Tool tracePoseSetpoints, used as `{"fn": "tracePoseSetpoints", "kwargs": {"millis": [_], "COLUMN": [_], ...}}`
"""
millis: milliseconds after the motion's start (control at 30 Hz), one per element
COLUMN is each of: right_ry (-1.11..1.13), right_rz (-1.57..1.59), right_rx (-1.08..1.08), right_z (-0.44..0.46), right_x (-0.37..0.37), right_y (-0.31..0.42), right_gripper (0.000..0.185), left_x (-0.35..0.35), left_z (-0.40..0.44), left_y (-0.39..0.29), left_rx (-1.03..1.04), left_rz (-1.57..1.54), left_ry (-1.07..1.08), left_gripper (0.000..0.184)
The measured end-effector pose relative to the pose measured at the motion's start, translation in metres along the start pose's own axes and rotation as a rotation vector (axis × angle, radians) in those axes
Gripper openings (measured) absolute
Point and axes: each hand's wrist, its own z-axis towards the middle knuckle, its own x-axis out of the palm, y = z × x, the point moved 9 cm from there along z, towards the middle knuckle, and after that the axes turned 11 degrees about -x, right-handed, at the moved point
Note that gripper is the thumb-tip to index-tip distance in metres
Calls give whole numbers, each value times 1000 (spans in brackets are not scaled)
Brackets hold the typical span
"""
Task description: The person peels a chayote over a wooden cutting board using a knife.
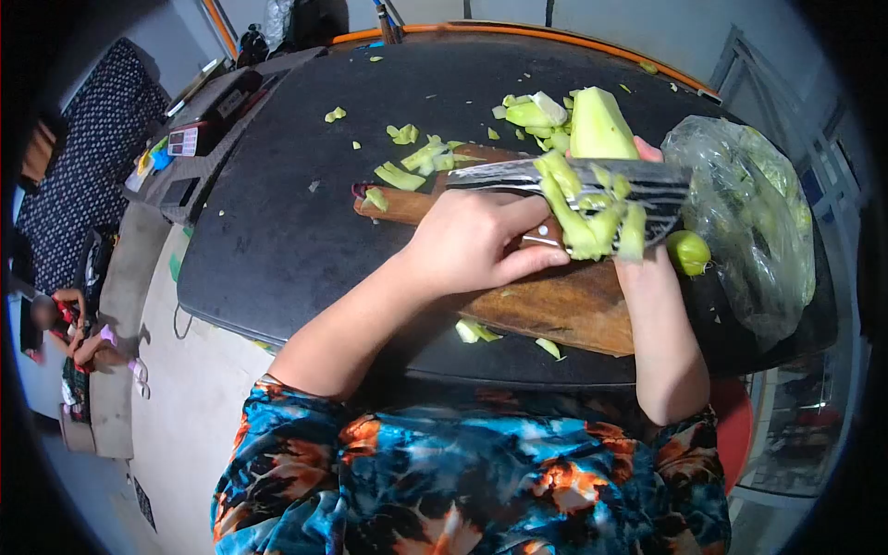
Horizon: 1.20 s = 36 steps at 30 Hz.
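My left hand (481, 231) is closed round the brown riveted handle of a broad knife (495, 176). The blade lies sideways across the front of my right hand (653, 252). Several strips of green peel (592, 231) cling to the blade. Behind it, a pale green peeled vegetable (599, 125) with a flat-cut top stands in my right hand; only a fingertip and the wrist show, the rest being covered by the blade. Beneath both hands is a wooden cutting board (555, 310). Beside my right wrist sits a round green vegetable piece (687, 252).
Peel scraps (425, 157) lie scattered on the black table (287, 203). A cut pale chunk (536, 111) sits among peelings at the back. At right, a clear plastic bag (749, 222) holds green contents. A person (74, 324) sits at far left. A red seat (733, 430) is at lower right.
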Motion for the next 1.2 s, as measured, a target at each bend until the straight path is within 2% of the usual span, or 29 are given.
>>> {"fn": "tracePoseSetpoints", "kwargs": {"millis": [200, 300, 333, 367, 433, 467, 500, 533, 567, 667, 767, 867, 900, 933, 967, 1000, 1033, 1100, 1200], "right_ry": [-37, 31, -36, -228, 45, -31, 10, 44, 83, -40, 47, 48, 139, -9, -168, -324, -179, -46, -37], "right_rz": [11, 37, 47, 54, -126, -186, -189, -201, -218, -235, -183, -107, -51, -48, -42, 14, 125, 116, 94], "right_rx": [43, 62, 68, -66, 133, 134, 119, 98, 69, 28, 26, 40, 85, 73, 74, 36, -8, 91, 39], "right_z": [-6, -5, -3, 1, -13, -20, -22, -23, -21, 0, 28, 32, 34, 30, 21, 19, 30, 28, 23], "right_x": [7, 6, 3, -18, 8, 13, 21, 25, 28, 13, 2, -18, -28, -34, -38, -41, -44, -31, -21], "right_y": [-5, -6, -8, -12, -21, -23, -21, -18, -14, 3, 17, 15, 7, 8, 3, 2, -3, -7, 0], "right_gripper": [49, 49, 49, 49, 54, 54, 49, 50, 51, 54, 57, 58, 56, 53, 50, 44, 44, 46, 48], "left_x": [10, 12, 11, 10, -6, -15, -25, -32, -39, -56, -49, -27, -9, -2, 3, 10, 16, 27, 30], "left_z": [-2, -1, 1, 6, 24, 36, 45, 55, 66, 78, 77, 56, 47, 41, 37, 32, 32, 29, 26], "left_y": [-1, 2, 3, 13, 57, 86, 116, 133, 146, 156, 142, 121, 126, 106, 81, 63, 45, 26, 13], "left_rx": [29, 32, 34, -50, -259, -369, -480, -483, -476, -414, -432, -428, -403, -341, -161, -65, 40, 112, 117], "left_rz": [49, 59, 61, 59, 83, 58, 32, 221, 409, 350, 307, -8, -57, 63, 140, 133, 132, 132, 121], "left_ry": [33, 7, -10, -2, -142, -191, -238, -215, -200, -262, -214, -230, -179, -105, -87, -61, -43, 7, 60], "left_gripper": [35, 36, 36, 37, 37, 38, 39, 41, 42, 47, 43, 30, 26, 23, 25, 27, 29, 30, 33]}}
